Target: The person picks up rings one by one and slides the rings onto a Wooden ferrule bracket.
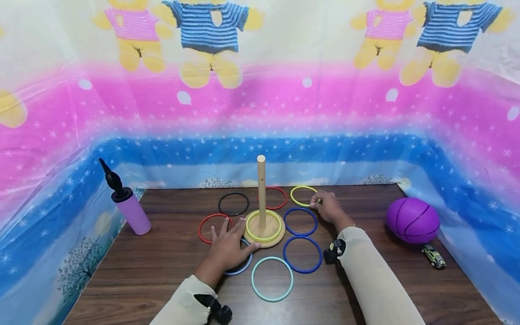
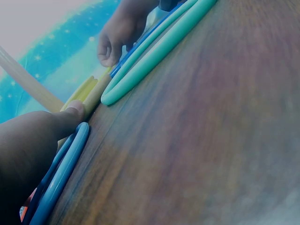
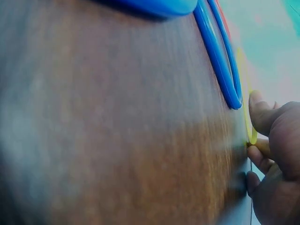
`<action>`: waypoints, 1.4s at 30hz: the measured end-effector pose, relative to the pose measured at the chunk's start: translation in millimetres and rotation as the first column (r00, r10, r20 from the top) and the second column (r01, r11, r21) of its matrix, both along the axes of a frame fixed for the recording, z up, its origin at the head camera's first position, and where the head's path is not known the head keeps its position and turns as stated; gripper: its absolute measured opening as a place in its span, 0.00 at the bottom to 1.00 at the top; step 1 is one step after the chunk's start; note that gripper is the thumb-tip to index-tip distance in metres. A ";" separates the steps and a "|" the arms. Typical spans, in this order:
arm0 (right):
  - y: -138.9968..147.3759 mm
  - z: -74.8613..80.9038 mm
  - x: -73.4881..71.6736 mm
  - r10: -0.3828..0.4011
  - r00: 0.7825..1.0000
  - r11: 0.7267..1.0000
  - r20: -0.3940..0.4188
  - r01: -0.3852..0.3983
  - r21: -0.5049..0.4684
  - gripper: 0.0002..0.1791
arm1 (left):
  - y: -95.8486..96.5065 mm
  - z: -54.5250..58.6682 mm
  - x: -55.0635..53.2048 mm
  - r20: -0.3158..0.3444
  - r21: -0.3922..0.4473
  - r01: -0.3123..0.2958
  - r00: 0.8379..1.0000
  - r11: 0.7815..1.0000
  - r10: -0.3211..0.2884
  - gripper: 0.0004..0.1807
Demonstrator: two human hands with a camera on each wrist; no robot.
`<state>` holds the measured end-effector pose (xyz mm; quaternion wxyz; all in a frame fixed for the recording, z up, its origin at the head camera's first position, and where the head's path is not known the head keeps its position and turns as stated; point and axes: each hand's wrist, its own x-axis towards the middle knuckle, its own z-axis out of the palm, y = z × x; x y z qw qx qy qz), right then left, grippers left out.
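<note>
A round wooden base with an upright peg [image 1: 262,189] stands mid-table, a yellow ring [image 1: 264,240] lying around the peg's foot. My left hand [image 1: 227,250] rests with fingers spread at the base's left side, thumb touching its edge, above a light blue ring [image 1: 237,273]. At the back right, my right hand [image 1: 328,206] pinches the near right edge of another yellow ring [image 1: 304,186], which lies at table level. In the right wrist view, thumb and fingers [image 3: 260,112] meet at that yellow ring's edge [image 3: 253,137].
Around the base lie a red ring [image 1: 200,230], a black ring [image 1: 233,193], a second red ring at the back, two blue rings [image 1: 302,271] and an aqua ring [image 1: 272,258]. A purple hand pump [image 1: 134,214] stands left; a purple ball [image 1: 412,220] and toy car [image 1: 433,256] sit right.
</note>
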<state>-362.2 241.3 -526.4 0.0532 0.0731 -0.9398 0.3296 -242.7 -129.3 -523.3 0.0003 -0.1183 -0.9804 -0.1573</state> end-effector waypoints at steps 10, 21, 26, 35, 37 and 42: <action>1.6 1.3 2.8 -0.011 0.999 0.999 0.043 0.013 -0.047 0.07 | -1.0 1.2 1.2 0.000 0.000 0.007 1.000 1.000 -0.007 0.54; 7.2 -1.4 7.2 -0.014 1.000 0.990 -0.007 0.012 -0.140 0.10 | -0.9 -0.3 2.1 -0.008 -0.006 0.006 1.000 1.000 -0.006 0.54; 7.2 2.5 10.8 -0.019 0.999 0.983 -0.040 0.011 -0.185 0.11 | -0.5 0.8 1.8 -0.006 -0.003 0.001 1.000 1.000 -0.002 0.54; 2.8 14.1 20.3 -0.016 0.996 0.975 -0.093 -0.005 -0.220 0.10 | -1.6 -1.6 2.0 -0.010 0.000 -0.001 1.000 1.000 0.001 0.54; 0.6 17.5 23.2 -0.016 0.994 0.974 -0.105 -0.009 -0.227 0.09 | -1.9 -2.4 2.2 -0.010 0.002 0.000 1.000 1.000 0.000 0.54; -5.5 26.1 31.9 -0.028 0.992 0.971 -0.123 -0.002 -0.241 0.08 | -1.6 -2.1 1.7 -0.012 0.005 0.004 1.000 1.000 -0.003 0.54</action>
